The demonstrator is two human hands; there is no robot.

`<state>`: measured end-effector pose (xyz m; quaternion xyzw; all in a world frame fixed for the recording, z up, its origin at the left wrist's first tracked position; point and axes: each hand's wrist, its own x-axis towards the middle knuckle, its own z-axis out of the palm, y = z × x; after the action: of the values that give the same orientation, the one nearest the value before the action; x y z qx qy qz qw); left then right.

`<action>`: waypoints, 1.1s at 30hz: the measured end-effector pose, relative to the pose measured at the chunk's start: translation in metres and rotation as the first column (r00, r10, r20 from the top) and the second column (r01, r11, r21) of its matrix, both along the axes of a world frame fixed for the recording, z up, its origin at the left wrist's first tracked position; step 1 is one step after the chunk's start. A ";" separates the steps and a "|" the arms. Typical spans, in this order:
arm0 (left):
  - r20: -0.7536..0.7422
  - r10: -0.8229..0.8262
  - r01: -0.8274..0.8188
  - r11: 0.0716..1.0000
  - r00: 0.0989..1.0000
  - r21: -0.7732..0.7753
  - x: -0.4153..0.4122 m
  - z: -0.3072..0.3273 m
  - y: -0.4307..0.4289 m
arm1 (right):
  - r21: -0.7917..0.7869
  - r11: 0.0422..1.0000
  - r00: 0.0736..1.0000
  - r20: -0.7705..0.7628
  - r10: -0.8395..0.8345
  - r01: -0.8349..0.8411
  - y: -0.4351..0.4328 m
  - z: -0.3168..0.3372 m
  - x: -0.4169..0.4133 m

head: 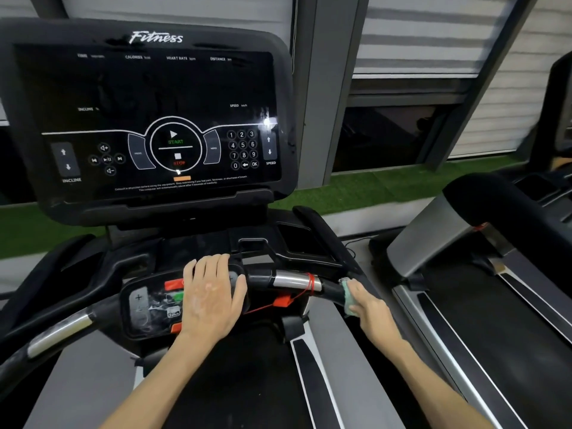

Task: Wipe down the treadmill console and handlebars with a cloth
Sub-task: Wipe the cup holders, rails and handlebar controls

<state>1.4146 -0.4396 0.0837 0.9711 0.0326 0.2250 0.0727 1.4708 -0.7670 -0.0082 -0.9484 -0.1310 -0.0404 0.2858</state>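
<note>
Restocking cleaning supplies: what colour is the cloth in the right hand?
Pale mint green; the cloth shows best in the head view.

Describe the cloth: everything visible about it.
The cloth is small, pale mint green and bunched, with a whitish frayed edge at its top. Most of it is hidden under the right hand, which presses it against the black part of the handlebar, just right of the bar's chrome section and red cord. Its weave is too blurred to tell.
</note>
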 end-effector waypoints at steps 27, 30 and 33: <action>-0.006 -0.074 0.074 0.996 0.997 0.054 -0.005 0.007 0.010 | -0.052 0.957 0.920 0.264 0.289 -0.285 0.190 0.096 -0.017; -0.045 -0.087 0.090 0.994 0.995 0.066 -0.005 0.006 0.012 | 0.018 0.962 0.928 0.270 0.257 -0.272 0.185 0.099 -0.018; -0.053 -0.079 0.083 0.994 0.995 0.073 -0.005 0.006 0.011 | 0.023 0.963 0.921 0.299 0.249 -0.268 0.180 0.096 -0.025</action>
<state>1.4098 -0.4287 0.0897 0.9789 -0.0134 0.1987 0.0446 1.4457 -0.5866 0.0876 -0.8967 -0.2947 -0.1468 0.2960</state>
